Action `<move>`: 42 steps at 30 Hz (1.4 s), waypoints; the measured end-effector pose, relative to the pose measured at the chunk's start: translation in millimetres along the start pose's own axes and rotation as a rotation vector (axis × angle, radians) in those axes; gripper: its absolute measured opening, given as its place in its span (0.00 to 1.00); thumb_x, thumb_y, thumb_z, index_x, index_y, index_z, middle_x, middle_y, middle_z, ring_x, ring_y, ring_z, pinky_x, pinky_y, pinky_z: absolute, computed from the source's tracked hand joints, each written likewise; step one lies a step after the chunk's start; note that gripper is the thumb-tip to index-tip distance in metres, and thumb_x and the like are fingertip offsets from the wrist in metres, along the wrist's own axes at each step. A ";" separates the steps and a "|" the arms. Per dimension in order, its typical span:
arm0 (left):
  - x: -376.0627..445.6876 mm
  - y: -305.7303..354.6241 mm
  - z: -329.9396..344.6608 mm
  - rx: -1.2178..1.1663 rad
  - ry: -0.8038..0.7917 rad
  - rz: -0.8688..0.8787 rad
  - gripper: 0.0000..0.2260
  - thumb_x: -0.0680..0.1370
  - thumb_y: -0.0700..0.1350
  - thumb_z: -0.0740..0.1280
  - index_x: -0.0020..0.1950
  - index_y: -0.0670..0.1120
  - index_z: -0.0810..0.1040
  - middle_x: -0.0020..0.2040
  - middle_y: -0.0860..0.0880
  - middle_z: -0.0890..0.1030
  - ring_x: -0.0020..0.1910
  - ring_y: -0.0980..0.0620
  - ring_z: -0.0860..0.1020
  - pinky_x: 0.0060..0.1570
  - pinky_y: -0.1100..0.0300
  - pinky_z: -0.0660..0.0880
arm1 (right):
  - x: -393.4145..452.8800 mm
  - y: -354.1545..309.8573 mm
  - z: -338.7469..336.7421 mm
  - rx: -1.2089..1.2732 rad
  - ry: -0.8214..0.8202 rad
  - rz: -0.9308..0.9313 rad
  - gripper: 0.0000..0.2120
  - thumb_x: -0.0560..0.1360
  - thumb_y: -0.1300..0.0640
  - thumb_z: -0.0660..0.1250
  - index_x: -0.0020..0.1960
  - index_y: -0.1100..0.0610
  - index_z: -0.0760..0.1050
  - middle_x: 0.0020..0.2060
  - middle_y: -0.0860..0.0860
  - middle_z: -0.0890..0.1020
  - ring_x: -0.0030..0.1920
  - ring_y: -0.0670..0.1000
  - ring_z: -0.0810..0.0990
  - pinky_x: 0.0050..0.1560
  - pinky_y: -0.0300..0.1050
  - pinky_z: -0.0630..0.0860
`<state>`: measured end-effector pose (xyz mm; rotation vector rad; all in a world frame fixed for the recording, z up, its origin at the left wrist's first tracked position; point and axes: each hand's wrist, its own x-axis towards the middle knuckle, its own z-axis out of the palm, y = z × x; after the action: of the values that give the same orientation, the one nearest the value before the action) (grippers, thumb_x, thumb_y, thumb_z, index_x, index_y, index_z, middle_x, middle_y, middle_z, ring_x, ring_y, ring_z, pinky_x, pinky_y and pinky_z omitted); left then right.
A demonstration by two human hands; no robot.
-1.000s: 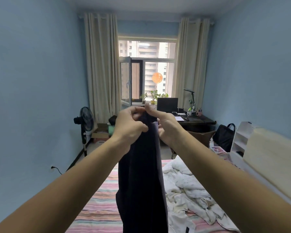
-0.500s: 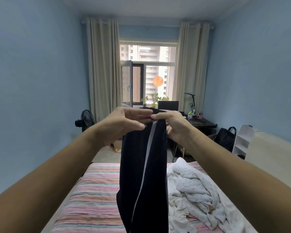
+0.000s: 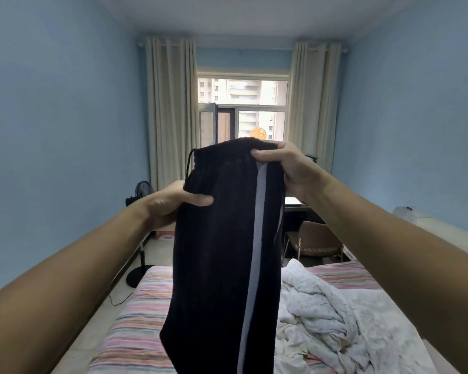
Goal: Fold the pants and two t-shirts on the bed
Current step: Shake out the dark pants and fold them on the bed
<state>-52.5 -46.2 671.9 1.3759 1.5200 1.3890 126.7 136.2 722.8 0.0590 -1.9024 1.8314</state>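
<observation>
Dark pants with a pale side stripe hang upright in the air above the bed. My right hand pinches the waistband at its upper right corner. My left hand grips the left edge of the pants a little below the waistband, thumb in front. A drawstring loop sticks out at the upper left of the waistband. The legs drop out of view at the bottom. No t-shirt can be told apart from the crumpled white fabric on the right of the bed.
The bed has a pink striped sheet. A standing fan is on the floor to the left. A brown chair and a dark desk stand beyond the bed under the curtained window. A white shelf is at right.
My hands have moved apart and spread the waistband wide. The left hand dropped down the left edge, the right hand rose. My view tilted upward.
</observation>
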 end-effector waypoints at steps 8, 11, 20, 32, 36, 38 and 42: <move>6.4 49.2 4.7 0.102 0.301 0.153 0.07 0.72 0.32 0.71 0.40 0.44 0.83 0.34 0.53 0.85 0.34 0.55 0.84 0.31 0.67 0.78 | 14.6 -23.9 -12.8 -0.131 0.088 -0.061 0.05 0.75 0.67 0.69 0.51 0.67 0.80 0.43 0.59 0.84 0.40 0.53 0.86 0.40 0.45 0.83; 16.2 59.5 5.5 0.167 0.419 0.163 0.06 0.71 0.33 0.73 0.45 0.43 0.83 0.37 0.54 0.86 0.41 0.52 0.85 0.38 0.64 0.79 | 25.4 -21.4 -11.5 -0.114 0.141 -0.086 0.08 0.75 0.68 0.69 0.54 0.68 0.79 0.42 0.58 0.84 0.38 0.52 0.85 0.37 0.44 0.83; 29.9 51.2 -26.2 0.361 0.668 0.102 0.09 0.68 0.33 0.75 0.39 0.47 0.84 0.32 0.57 0.85 0.42 0.50 0.83 0.48 0.56 0.79 | 72.1 1.0 -15.7 -0.481 0.154 -0.184 0.12 0.74 0.67 0.72 0.56 0.68 0.81 0.46 0.61 0.84 0.41 0.52 0.83 0.49 0.47 0.82; 58.0 39.5 -95.6 0.339 0.682 0.199 0.10 0.70 0.34 0.75 0.40 0.49 0.83 0.40 0.52 0.83 0.46 0.48 0.81 0.52 0.54 0.80 | 132.0 17.1 16.1 -0.683 0.276 -0.228 0.11 0.76 0.62 0.71 0.58 0.62 0.81 0.46 0.53 0.83 0.43 0.47 0.81 0.51 0.42 0.80; 74.7 44.4 -122.4 0.321 0.666 0.242 0.09 0.71 0.34 0.75 0.41 0.49 0.83 0.41 0.52 0.83 0.46 0.50 0.82 0.51 0.55 0.81 | 158.1 17.6 22.3 -0.691 0.373 -0.252 0.11 0.75 0.61 0.72 0.57 0.60 0.81 0.44 0.51 0.83 0.44 0.47 0.81 0.53 0.44 0.80; 81.9 42.6 -133.4 0.308 0.649 0.250 0.10 0.71 0.34 0.74 0.41 0.49 0.83 0.41 0.52 0.83 0.46 0.50 0.82 0.50 0.56 0.81 | 170.6 21.0 22.9 -0.680 0.394 -0.245 0.11 0.75 0.61 0.71 0.58 0.61 0.81 0.45 0.52 0.83 0.44 0.48 0.81 0.54 0.47 0.80; 91.5 28.7 -150.4 0.279 0.618 0.218 0.10 0.72 0.33 0.73 0.42 0.48 0.83 0.40 0.51 0.83 0.45 0.49 0.81 0.45 0.58 0.80 | 187.3 39.5 26.9 -0.672 0.412 -0.217 0.11 0.76 0.62 0.71 0.57 0.62 0.81 0.45 0.55 0.83 0.44 0.49 0.80 0.56 0.50 0.79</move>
<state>-207.2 -3.0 749.4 1.3751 2.0668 1.9187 -60.3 171.2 757.0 -0.3022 -2.0020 0.9082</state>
